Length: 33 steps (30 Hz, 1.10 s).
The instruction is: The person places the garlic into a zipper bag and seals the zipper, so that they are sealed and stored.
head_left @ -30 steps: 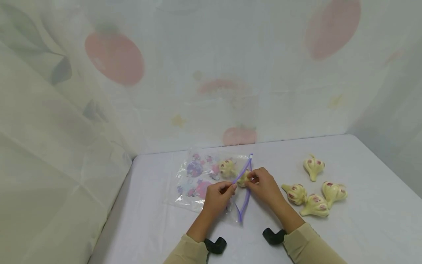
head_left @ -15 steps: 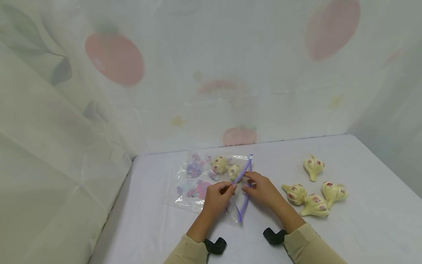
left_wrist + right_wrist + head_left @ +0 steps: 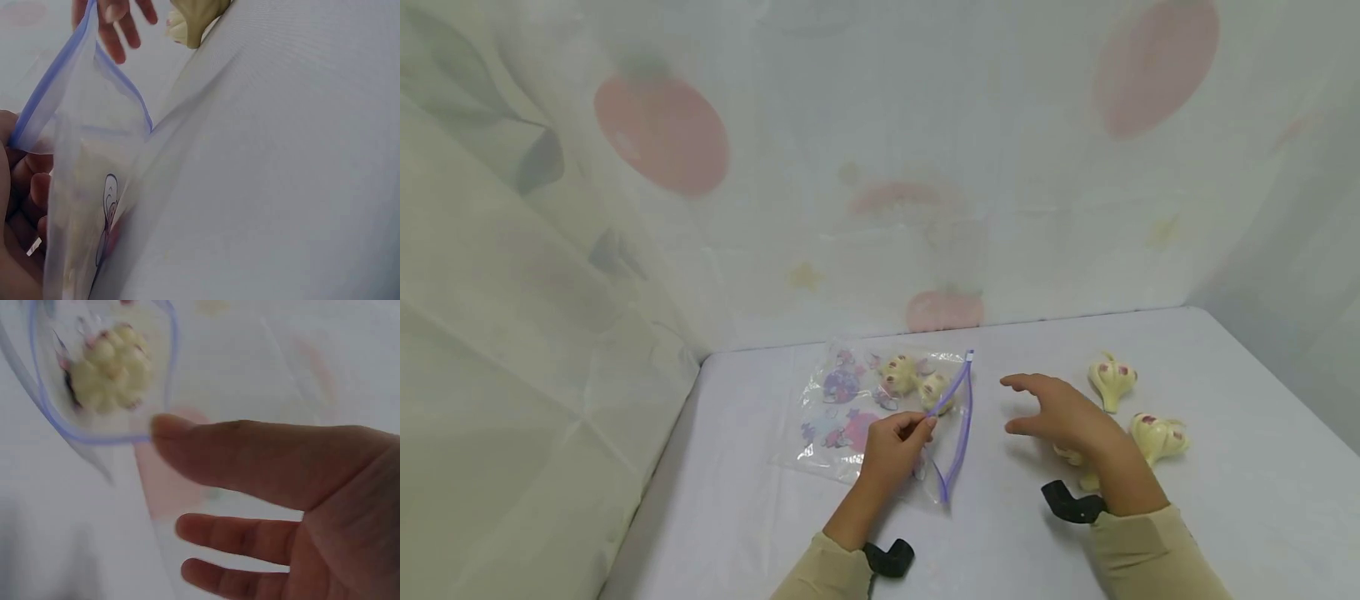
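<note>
Zip bag (image 3: 865,408), clear with a purple rim, lies on the bench — left hand (image 3: 891,446) pinches its open mouth. Right hand (image 3: 1060,417) hovers beside it, fingers spread, holding nothing; garlic bulbs (image 3: 1157,435) lie just beyond it.

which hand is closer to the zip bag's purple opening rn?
Left. The left hand pinches the purple zip edge of the bag, holding it open. The right hand hovers empty to the right, over the loose garlic bulbs.

bag (image 3: 880,400): clear, purple zip, cartoon print | garlic toys (image 3: 1157,435): cream, pink-streaked
</note>
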Each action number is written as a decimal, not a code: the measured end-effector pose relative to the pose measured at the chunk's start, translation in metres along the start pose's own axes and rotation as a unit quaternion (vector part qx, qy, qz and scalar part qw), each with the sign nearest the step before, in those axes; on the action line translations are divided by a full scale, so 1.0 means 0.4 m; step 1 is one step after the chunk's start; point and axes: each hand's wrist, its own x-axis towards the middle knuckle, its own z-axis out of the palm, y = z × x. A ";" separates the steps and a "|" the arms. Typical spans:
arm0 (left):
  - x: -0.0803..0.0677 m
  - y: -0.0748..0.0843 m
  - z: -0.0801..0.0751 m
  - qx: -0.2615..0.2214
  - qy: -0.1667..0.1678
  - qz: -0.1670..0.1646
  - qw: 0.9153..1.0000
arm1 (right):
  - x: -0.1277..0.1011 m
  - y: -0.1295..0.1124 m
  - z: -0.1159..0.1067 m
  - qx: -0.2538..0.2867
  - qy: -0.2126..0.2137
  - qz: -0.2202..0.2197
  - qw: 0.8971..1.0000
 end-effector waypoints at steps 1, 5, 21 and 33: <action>0.000 -0.001 0.000 0.000 0.000 0.002 1.000 | -0.008 0.008 -0.013 -0.002 -0.007 0.009 1.000; 0.001 -0.005 0.001 0.003 -0.001 0.005 1.000 | -0.035 0.033 -0.049 0.003 -0.035 0.050 0.998; 0.002 -0.003 -0.001 0.008 0.001 0.014 1.000 | -0.040 0.074 -0.050 0.072 -0.083 0.100 0.989; 0.000 -0.001 -0.002 0.012 -0.003 0.004 1.000 | 0.008 0.107 -0.014 0.017 0.021 0.067 0.997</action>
